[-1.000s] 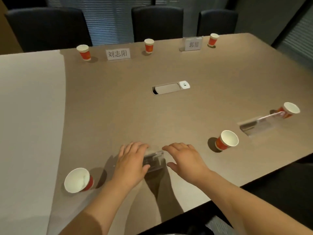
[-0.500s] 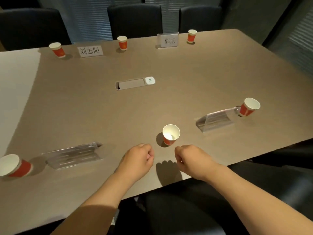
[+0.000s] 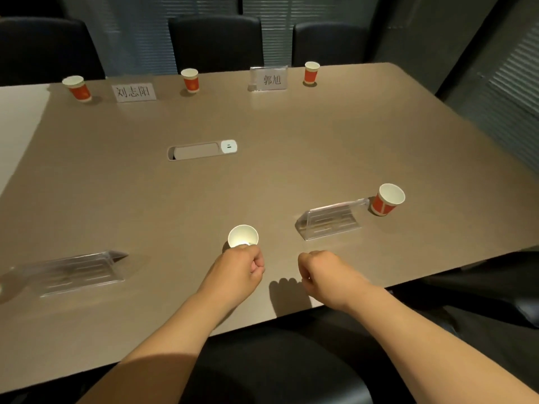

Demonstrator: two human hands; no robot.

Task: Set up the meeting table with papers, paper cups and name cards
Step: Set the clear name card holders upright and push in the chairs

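Five paper cups stand on the table [image 3: 291, 176]. Three are along the far edge: a left far cup [image 3: 77, 87], a middle far cup [image 3: 190, 80] and a right far cup [image 3: 311, 72]. On the near side are a centre cup [image 3: 243, 235] and a right near cup [image 3: 388, 199].

Four name cards are also out. Two far ones, the left name card [image 3: 134, 91] and the right name card [image 3: 270, 79], face this way with printed names. Two near ones, a near left card stand [image 3: 73, 272] and a near right card stand [image 3: 331, 221], show their clear backs.

No papers show anywhere, so by my judgement that part remains.

The left hand [image 3: 239, 269] and right hand [image 3: 318, 272] hover just above the near edge, fingers curled into loose fists and holding nothing. The left knuckles sit just beside the centre cup; I cannot tell whether they touch it.
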